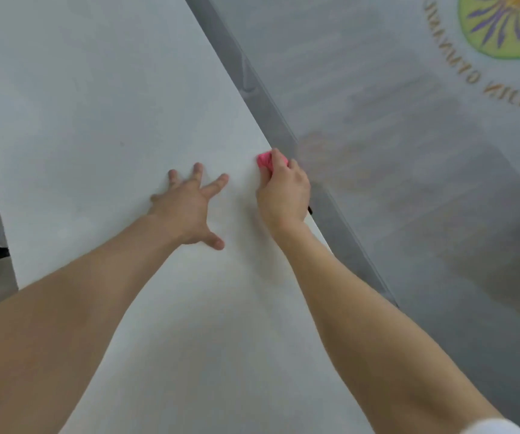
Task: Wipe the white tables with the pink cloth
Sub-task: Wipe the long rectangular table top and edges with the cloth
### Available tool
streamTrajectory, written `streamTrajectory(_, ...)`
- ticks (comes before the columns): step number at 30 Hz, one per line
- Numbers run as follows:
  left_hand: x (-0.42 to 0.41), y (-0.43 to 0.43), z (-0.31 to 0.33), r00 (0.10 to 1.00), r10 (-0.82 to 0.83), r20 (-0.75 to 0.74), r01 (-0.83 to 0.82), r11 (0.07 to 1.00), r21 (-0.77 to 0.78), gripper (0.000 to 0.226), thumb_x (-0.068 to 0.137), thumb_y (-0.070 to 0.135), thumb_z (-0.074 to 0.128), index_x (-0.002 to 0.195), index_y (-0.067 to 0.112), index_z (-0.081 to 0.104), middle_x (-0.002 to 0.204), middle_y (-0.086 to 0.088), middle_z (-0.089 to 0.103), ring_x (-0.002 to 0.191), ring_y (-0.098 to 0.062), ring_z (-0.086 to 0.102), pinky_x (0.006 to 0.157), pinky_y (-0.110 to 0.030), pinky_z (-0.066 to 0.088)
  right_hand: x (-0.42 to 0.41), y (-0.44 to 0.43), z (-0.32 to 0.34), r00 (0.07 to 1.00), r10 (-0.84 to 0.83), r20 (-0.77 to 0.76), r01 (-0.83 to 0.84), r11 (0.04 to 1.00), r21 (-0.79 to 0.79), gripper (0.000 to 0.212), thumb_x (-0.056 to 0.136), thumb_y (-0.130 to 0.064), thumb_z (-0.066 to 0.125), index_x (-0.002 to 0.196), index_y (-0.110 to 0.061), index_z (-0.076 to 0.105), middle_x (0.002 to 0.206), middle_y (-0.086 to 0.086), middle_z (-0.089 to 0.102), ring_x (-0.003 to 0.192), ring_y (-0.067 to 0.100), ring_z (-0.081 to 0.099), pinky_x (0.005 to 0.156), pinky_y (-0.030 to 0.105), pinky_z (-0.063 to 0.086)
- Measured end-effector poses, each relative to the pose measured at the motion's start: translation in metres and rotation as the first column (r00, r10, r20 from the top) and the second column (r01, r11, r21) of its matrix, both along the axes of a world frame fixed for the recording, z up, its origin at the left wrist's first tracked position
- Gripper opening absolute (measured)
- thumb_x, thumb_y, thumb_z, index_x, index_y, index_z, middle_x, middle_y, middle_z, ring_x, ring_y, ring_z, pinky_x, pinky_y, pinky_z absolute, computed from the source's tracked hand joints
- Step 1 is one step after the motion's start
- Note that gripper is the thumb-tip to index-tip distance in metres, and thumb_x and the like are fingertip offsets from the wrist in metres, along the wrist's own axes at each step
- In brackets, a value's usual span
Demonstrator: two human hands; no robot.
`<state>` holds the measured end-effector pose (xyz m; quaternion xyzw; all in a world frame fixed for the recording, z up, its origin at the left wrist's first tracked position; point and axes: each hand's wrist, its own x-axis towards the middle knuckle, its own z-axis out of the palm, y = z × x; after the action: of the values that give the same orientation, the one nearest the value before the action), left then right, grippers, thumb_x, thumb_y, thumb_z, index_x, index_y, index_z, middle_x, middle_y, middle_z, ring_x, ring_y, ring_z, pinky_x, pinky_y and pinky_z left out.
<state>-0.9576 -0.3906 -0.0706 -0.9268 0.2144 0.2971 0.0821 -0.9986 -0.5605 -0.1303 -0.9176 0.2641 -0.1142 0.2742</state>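
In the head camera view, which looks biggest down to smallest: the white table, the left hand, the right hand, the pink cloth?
1. Table.
2. Left hand and right hand: look alike, no ranking.
3. Cloth, mostly hidden in the right hand, so its real size is unsure.

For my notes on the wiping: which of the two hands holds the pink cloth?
The right hand, bunching the pink cloth at the table's edge; the left hand lies flat, empty.

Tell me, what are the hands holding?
The right hand holds the bunched pink cloth in its fingers, at the white table's edge. The left hand holds nothing, lying flat with fingers spread.
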Motion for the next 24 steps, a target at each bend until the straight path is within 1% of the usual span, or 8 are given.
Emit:
streamTrajectory(2,-0.001,0.003,0.0,1.0,-0.005,0.018,0.005,1.0,-0.002,0.148,0.056,0.08,0.09,0.16,0.063,-0.013,0.178,0.006,-0.015,0.162,-0.047,-0.003,0.112,-0.069,0.045,0.02,0.004,-0.002,0.999,0.017,-0.049,-0.017,1.0,0.004,0.024,0.113,-0.027,0.046,0.125,-0.023,0.066,0.107,0.007,0.065,0.099,0.035,0.063,0.086,0.044,0.051)
streamTrajectory(7,-0.002,0.005,-0.001,0.999,-0.014,0.049,0.014,1.0,-0.006,0.148,0.057,0.08,0.089,0.162,0.059,-0.014,0.178,0.005,-0.012,0.162,-0.048,0.001,0.109,-0.064,0.05,-0.119,-0.01,0.006,0.997,-0.073,-0.006,0.073,0.995,-0.066,0.032,0.116,-0.038,0.048,0.139,-0.026,0.066,0.104,-0.002,0.068,0.091,0.027,0.065,0.079,0.039,0.053)
streamTrajectory(9,-0.001,0.004,-0.002,0.998,-0.016,0.058,0.016,1.0,-0.007,0.148,0.058,0.079,0.09,0.162,0.058,-0.013,0.178,0.003,-0.01,0.162,-0.048,0.001,0.109,-0.063,0.049,-0.127,-0.006,0.003,0.993,-0.109,-0.037,0.106,0.991,-0.083,0.033,0.115,-0.035,0.047,0.139,-0.022,0.067,0.103,0.0,0.068,0.089,0.029,0.064,0.079,0.039,0.05)
streamTrajectory(12,0.0,0.003,-0.005,0.998,-0.028,0.059,0.029,1.0,-0.011,0.148,0.057,0.078,0.09,0.163,0.058,-0.011,0.178,0.001,-0.009,0.161,-0.05,0.002,0.109,-0.063,0.049,-0.032,0.003,-0.003,0.996,-0.079,-0.029,0.077,0.995,-0.055,0.022,0.111,-0.019,0.051,0.127,-0.022,0.066,0.101,0.002,0.066,0.089,0.032,0.063,0.076,0.038,0.043)
streamTrajectory(14,0.0,0.004,-0.007,0.998,-0.018,0.061,0.02,0.999,-0.027,0.147,0.056,0.076,0.091,0.163,0.059,-0.009,0.178,0.001,-0.009,0.16,-0.049,0.002,0.109,-0.064,0.048,0.056,0.01,-0.007,0.998,-0.011,-0.067,0.009,0.999,-0.039,0.029,0.103,-0.007,0.052,0.125,-0.022,0.064,0.108,0.004,0.068,0.097,0.033,0.064,0.076,0.036,0.038)
streamTrajectory(17,0.001,0.004,-0.008,0.997,-0.025,0.077,0.028,0.999,-0.032,0.147,0.056,0.077,0.09,0.162,0.058,-0.009,0.177,0.001,-0.008,0.159,-0.049,0.004,0.107,-0.064,0.05,0.113,0.016,-0.004,0.989,0.036,-0.145,-0.037,0.999,-0.007,0.041,0.097,-0.001,0.052,0.129,-0.023,0.062,0.114,0.007,0.067,0.103,0.033,0.064,0.082,0.039,0.048)
streamTrajectory(19,0.0,0.004,-0.007,0.996,-0.032,0.078,0.034,0.999,-0.02,0.147,0.056,0.079,0.089,0.162,0.057,-0.011,0.176,0.0,-0.008,0.159,-0.05,0.004,0.105,-0.063,0.051,0.072,0.011,-0.002,0.99,0.03,-0.141,-0.032,0.999,-0.012,0.041,0.098,-0.002,0.053,0.131,-0.024,0.062,0.112,0.005,0.067,0.099,0.032,0.064,0.079,0.04,0.049)
streamTrajectory(24,-0.002,0.004,-0.012,0.997,-0.022,0.075,0.025,0.999,-0.036,0.148,0.06,0.075,0.09,0.163,0.053,-0.014,0.176,-0.002,-0.015,0.16,-0.051,-0.002,0.111,-0.066,0.044,-0.05,-0.004,-0.001,0.994,-0.091,-0.059,0.083,0.99,-0.117,0.026,0.116,-0.028,0.045,0.129,-0.025,0.067,0.097,-0.002,0.069,0.081,0.028,0.064,0.069,0.039,0.049)
